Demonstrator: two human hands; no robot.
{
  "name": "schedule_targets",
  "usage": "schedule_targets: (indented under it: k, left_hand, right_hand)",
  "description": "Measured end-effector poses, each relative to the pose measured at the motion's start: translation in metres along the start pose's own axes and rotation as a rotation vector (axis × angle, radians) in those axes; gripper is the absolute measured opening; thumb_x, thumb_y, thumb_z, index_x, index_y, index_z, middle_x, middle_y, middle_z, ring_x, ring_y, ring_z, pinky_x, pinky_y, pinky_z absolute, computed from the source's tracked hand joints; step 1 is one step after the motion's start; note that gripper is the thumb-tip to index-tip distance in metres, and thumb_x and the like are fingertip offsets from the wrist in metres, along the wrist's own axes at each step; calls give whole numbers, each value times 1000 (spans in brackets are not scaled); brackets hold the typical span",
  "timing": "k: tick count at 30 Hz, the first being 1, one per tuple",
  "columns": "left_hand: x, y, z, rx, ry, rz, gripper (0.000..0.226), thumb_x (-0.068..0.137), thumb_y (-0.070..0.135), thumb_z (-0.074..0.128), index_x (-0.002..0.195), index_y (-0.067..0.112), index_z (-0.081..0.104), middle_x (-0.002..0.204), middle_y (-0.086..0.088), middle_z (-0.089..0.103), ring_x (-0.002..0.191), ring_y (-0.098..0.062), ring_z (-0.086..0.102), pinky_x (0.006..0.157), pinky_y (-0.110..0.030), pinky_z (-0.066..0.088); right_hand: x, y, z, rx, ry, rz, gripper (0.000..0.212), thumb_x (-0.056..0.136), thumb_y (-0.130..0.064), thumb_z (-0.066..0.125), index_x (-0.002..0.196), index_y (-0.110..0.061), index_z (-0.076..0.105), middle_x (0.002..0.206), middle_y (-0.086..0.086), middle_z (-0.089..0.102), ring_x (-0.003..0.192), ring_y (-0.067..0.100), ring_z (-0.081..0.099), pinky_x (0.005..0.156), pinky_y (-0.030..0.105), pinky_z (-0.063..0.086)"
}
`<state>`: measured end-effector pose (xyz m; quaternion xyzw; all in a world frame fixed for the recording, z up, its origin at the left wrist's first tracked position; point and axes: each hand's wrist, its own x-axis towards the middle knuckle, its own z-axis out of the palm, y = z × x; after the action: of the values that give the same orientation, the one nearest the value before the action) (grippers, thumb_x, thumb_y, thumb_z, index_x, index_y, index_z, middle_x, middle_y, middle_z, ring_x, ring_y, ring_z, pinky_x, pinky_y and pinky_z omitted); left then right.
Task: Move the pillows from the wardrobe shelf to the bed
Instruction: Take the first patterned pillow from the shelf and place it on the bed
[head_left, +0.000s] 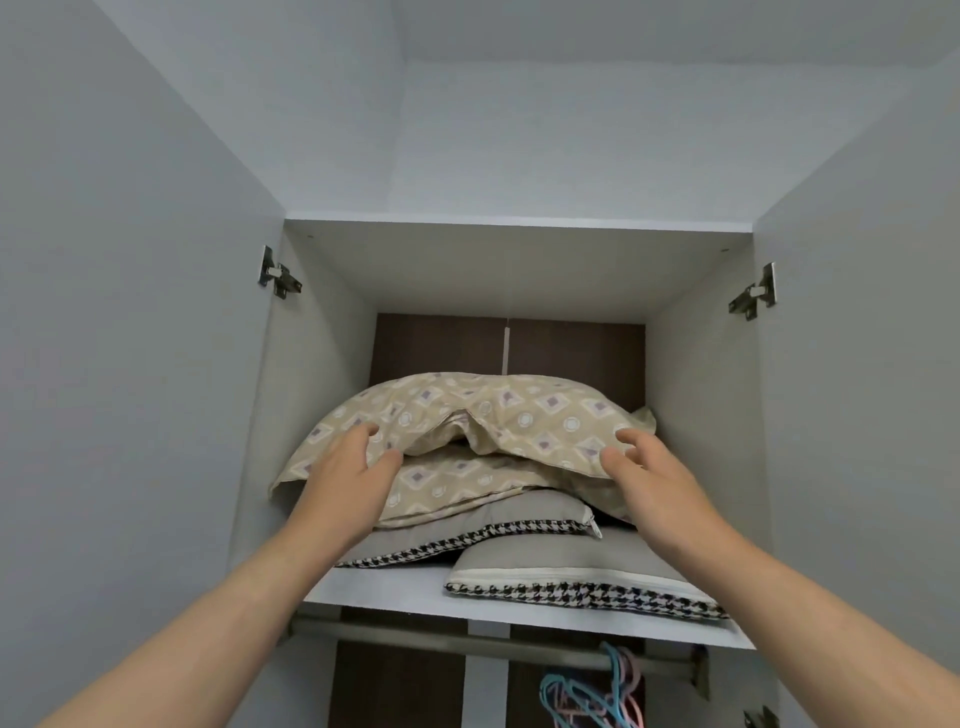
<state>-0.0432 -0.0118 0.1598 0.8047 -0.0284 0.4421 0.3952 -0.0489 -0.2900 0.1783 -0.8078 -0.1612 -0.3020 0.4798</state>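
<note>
A beige patterned pillow (498, 410) lies on top of a stack on the white wardrobe shelf (395, 584). A second beige patterned pillow (467, 483) sits under it. Two grey pillows with houndstooth edging lie at the bottom, one on the left (467, 530) and one at the front right (582, 571). My left hand (353, 467) rests on the top pillow's left end with fingers spread. My right hand (644, 462) touches its right end, fingers apart. Neither hand has closed on the fabric.
Both wardrobe doors stand open at left (130, 364) and right (857, 389), with metal hinges showing. Below the shelf runs a hanging rail (467, 642) with blue and pink hangers (597, 691). The dark back panel (441, 343) shows behind the pillows.
</note>
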Motion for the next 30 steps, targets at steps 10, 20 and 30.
schedule_targets:
  k: [10,20,30]
  left_hand:
    - [145,-60,70,75,141,68,57,93,34,46,144,12,34,149,-12,38,136,-30,35,108,-42,28]
    - [305,-128,122,242,61,-173,59,84,48,46,121,2,49,126,-25,51,112,-44,48,86,-44,41]
    - [384,-164,147,445,-167,-373,108,57,94,29,125,17,62,134,-12,57,119,-34,55,99,-40,43]
  right_hand:
    - [141,47,78,-283,156,-76,69,83,-53,53,141,-20,36,147,3,38,133,22,36,102,37,34]
    - [278,65,107,-885,405,113,82,81,-75,18,110,-12,60,110,12,63,105,34,53,92,46,33]
    - [386,89,116,-837,-12,420,97,73,-84,17,139,-19,47,145,9,47,128,35,45,106,46,35]
